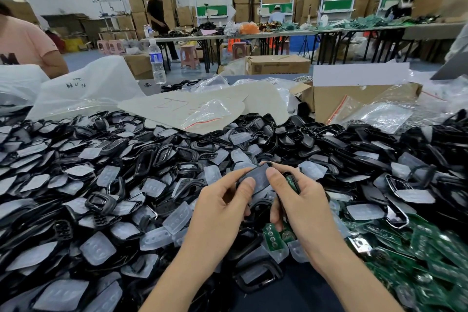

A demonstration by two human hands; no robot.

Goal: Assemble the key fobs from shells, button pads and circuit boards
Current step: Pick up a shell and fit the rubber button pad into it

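Both hands meet over the pile and hold one black key fob shell (258, 177) with a translucent pad seated in it. My left hand (220, 206) grips the shell's left end, thumb on top. My right hand (301, 200) pinches the right end with thumb above and fingers below, and a green circuit board (291, 182) is tucked in its palm. Black shells (162, 157) and translucent button pads (177, 218) lie heaped all around. Green circuit boards (415, 243) are piled at the lower right.
Clear zip bags (210, 111) and paper sheets lie beyond the pile, with an open cardboard box (354, 101) at the right. A water bottle (157, 61) stands at the back left. A person in a pink shirt (22, 43) sits at the left.
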